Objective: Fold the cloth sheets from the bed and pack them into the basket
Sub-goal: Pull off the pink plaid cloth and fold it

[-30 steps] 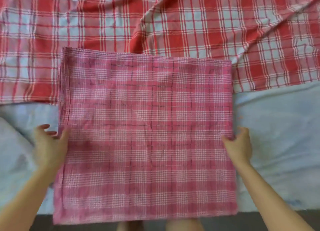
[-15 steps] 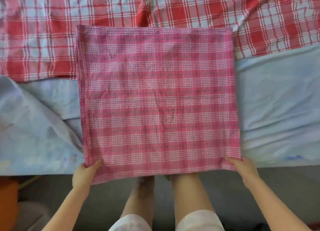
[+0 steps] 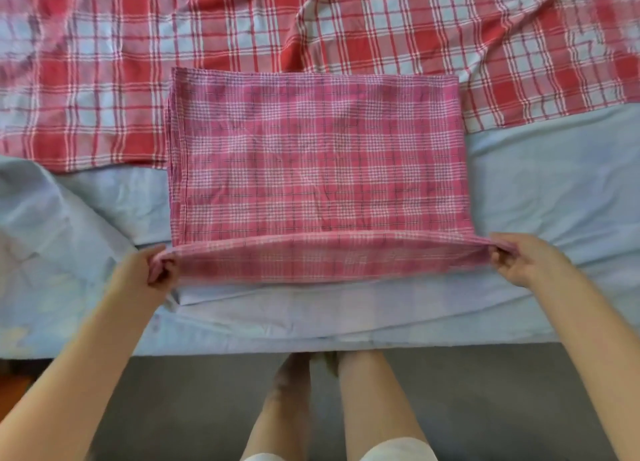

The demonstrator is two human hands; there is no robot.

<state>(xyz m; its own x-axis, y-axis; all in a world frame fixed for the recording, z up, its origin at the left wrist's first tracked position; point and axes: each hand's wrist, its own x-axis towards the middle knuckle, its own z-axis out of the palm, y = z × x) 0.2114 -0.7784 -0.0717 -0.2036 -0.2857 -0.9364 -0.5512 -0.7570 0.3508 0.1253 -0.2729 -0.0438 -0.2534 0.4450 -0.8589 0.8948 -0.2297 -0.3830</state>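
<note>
Each hand, left hand (image 3: 152, 270) and right hand (image 3: 523, 260), pinches a near corner of the pink cloth (image 3: 318, 156), lifting that edge taut, probably to fold it evenly away across the bed (image 3: 554, 183).

Red checked sheet (image 3: 104, 62) runs off three edges — fingertips buried in cloth.

One head-worn camera is looking steeply down and forward over the near edge of the bed (image 3: 554, 190) — close enough that the pink checked cloth (image 3: 318, 156) is filling the frame's centre. Both forearms are entering from the lower corners, and the floor (image 3: 194, 401) is crossing the bottom — the person's legs are showing there too.
</note>
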